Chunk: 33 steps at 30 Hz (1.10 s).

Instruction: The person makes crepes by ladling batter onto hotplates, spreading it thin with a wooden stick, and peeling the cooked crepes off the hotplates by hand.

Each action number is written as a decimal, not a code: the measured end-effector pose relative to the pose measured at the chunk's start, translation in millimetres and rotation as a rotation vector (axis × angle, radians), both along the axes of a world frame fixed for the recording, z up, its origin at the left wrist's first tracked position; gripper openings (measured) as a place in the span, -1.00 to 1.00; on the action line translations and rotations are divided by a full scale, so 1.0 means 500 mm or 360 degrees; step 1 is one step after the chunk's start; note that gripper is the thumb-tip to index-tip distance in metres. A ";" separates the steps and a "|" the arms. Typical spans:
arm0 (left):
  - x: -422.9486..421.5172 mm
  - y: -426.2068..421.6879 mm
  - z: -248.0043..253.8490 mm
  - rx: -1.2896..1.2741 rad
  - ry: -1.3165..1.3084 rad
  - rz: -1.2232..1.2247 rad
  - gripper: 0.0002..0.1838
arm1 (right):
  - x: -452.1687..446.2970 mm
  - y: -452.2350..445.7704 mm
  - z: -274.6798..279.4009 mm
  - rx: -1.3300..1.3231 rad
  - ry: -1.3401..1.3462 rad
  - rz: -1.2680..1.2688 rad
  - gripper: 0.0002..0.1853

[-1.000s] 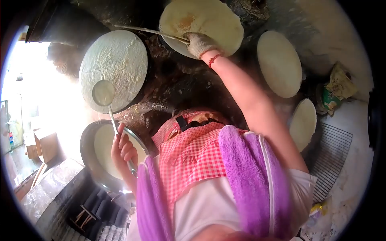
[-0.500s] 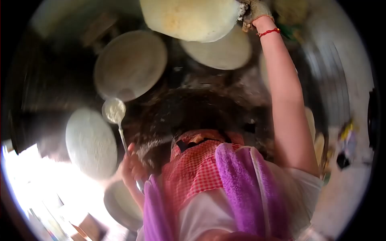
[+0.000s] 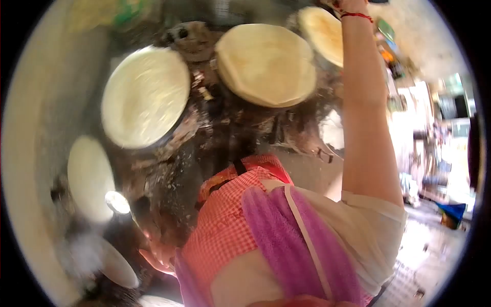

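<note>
Pale wall (image 3: 23,153) borders the dark cooking area (image 3: 225,123) at left. Next stands the left round (image 3: 90,176); the ladle (image 3: 118,203) overlaps its lower right edge, contact not determinable. Left hand (image 3: 159,259), low and beside the towel (image 3: 299,240), is curled in a grip on the ladle's handle, bowl directed up and left. Above lies the white upper-left round (image 3: 146,97), then the tan centre round (image 3: 266,64). The far round (image 3: 323,33) is partly hidden by the right forearm (image 3: 365,92), extended nearly straight upward. Right hand (image 3: 349,5) is cut by the top edge beyond the red bracelet (image 3: 358,15); its grip cannot be determined.
</note>
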<state>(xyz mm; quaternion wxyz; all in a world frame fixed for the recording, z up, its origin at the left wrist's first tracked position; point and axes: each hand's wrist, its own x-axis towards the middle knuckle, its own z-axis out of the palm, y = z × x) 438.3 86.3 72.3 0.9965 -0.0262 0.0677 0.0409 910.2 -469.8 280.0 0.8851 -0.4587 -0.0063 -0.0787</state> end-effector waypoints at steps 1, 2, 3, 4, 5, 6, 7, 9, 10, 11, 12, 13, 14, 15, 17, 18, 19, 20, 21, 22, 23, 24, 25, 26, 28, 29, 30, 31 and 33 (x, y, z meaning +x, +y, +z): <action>0.048 -0.021 0.010 -0.0028 0.0022 -0.0055 -0.36 | -0.017 -0.058 -0.022 0.0048 0.0068 -0.0138 -0.81; 0.085 -0.040 0.018 -0.0056 0.0038 -0.0093 -0.35 | 0.016 -0.180 -0.080 0.0097 -0.0100 -0.0203 -0.75; 0.125 -0.062 0.026 -0.0071 0.0048 -0.0128 -0.35 | -0.006 -0.229 -0.118 0.0064 -0.0151 -0.0314 -0.71; 0.162 -0.078 0.033 -0.0092 0.0060 -0.0151 -0.35 | -0.025 -0.270 -0.163 0.0034 -0.0198 -0.0416 -0.67; 0.204 -0.112 0.033 -0.0103 0.0066 -0.0156 -0.34 | -0.022 -0.393 -0.239 0.0001 -0.0217 -0.0093 -0.61; 0.314 -0.238 0.068 -0.0066 0.0130 -0.0182 -0.34 | 0.025 -0.530 -0.337 0.0092 -0.0043 -0.0187 -0.70; 0.341 -0.260 0.076 -0.0084 0.0145 -0.0176 -0.34 | 0.070 -0.657 -0.430 0.0194 0.0125 -0.0285 -0.72; 0.384 -0.304 0.096 -0.0081 0.0174 -0.0171 -0.33 | 0.012 -0.644 -0.501 0.0290 0.0231 -0.0606 -0.76; 0.397 -0.320 0.104 -0.0084 0.0195 -0.0168 -0.33 | 0.001 -0.647 -0.538 0.0296 0.0285 -0.0780 -0.78; 0.412 -0.334 0.111 -0.0094 0.0208 -0.0161 -0.33 | -0.009 -0.650 -0.575 0.0296 0.0343 -0.0953 -0.79; 0.424 -0.350 0.118 -0.0117 0.0213 -0.0132 -0.32 | -0.007 -0.694 -0.655 0.0365 0.0395 -0.1096 -0.84; 0.434 -0.354 0.122 -0.0142 0.0277 -0.0116 -0.31 | -0.008 -0.733 -0.737 0.0434 0.0447 -0.1235 -0.80; 0.442 -0.356 0.126 -0.0128 0.0287 -0.0122 -0.31 | -0.013 -0.768 -0.812 0.0504 0.0503 -0.1376 -0.70; 0.450 -0.355 0.130 -0.0030 0.0244 -0.0262 -0.32 | -0.018 -0.771 -0.823 0.0543 0.0535 -0.1453 -0.64; 0.465 -0.354 0.139 0.0071 0.0203 -0.0411 -0.34 | -0.020 -0.741 -0.791 0.0580 0.0700 -0.1722 -0.49; 0.469 -0.353 0.149 0.0204 0.0306 -0.0456 -0.37 | -0.021 -0.733 -0.777 0.0400 0.0827 -0.1872 -0.48; 0.467 -0.350 0.161 0.0339 0.0419 -0.0493 -0.40 | -0.023 -0.726 -0.764 0.0220 0.0977 -0.2016 -0.46; 0.461 -0.344 0.175 0.0345 0.0440 -0.0476 -0.40 | -0.035 -0.736 -0.766 0.0213 0.0999 -0.1998 -0.46; 0.455 -0.335 0.192 0.0677 0.0445 -0.0561 -0.42 | -0.049 -0.744 -0.767 0.0185 0.1001 -0.1969 -0.47; 0.443 -0.323 0.207 0.1009 0.0451 -0.0644 -0.44 | -0.054 -0.725 -0.752 0.0160 0.1001 -0.1934 -0.47; 0.426 -0.308 0.206 0.0959 0.0274 -0.0598 -0.45 | -0.070 -0.704 -0.724 -0.0004 0.1126 -0.2003 -0.50; 0.423 -0.301 0.204 0.0960 0.0279 -0.0574 -0.45 | -0.093 -0.675 -0.681 -0.0171 0.1232 -0.2073 -0.52; 0.432 -0.302 0.199 0.1028 0.0002 -0.0592 -0.45 | -0.108 -0.663 -0.676 -0.0206 0.1209 -0.1814 -0.58; 0.440 -0.308 0.192 0.1093 -0.0271 -0.0611 -0.45 | -0.100 -0.645 -0.672 -0.0212 0.1205 -0.1799 -0.58; 0.458 -0.334 0.181 0.0810 -0.0129 -0.0546 -0.44 | -0.068 -0.557 -0.648 -0.0758 0.0764 -0.0958 -0.57; 0.466 -0.352 0.178 0.0646 -0.0013 -0.0538 -0.44 | -0.036 -0.497 -0.624 -0.0815 0.0621 -0.0697 -0.61; 0.475 -0.370 0.172 0.0458 0.0143 -0.0528 -0.44 | -0.005 -0.453 -0.606 -0.0866 0.0466 -0.0435 -0.64; 0.482 -0.386 0.170 0.0280 0.0284 -0.0516 -0.44 | 0.046 -0.458 -0.645 -0.1168 0.0469 -0.0375 -0.58; 0.487 -0.403 0.166 0.0041 0.0507 -0.0466 -0.44 | 0.105 -0.433 -0.651 -0.1465 0.0456 -0.0294 -0.52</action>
